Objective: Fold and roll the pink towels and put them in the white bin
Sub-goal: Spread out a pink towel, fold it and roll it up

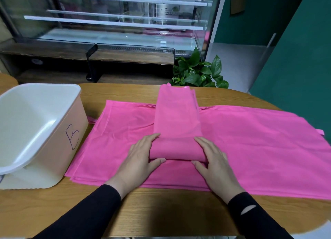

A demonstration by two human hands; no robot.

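Head view: left hand (138,158) and right hand (214,161) cup the soft, half-rolled pink towel (176,129), fingers curled around its ends.

A shop — glass display case (114,18), wooden table (161,213).

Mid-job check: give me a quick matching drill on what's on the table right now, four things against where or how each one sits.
Things
1. white bin
2. folded towel strip
3. flat pink towels
4. potted plant

States
A. spread out flat on the table under the strip
B. behind the table's far edge
C. partly rolled at its near end, a hand at each side of the roll
D. at the left of the table, nothing inside

Pairs: 1-D, 2-C, 3-A, 4-B. The left hand and the right hand flank the roll.
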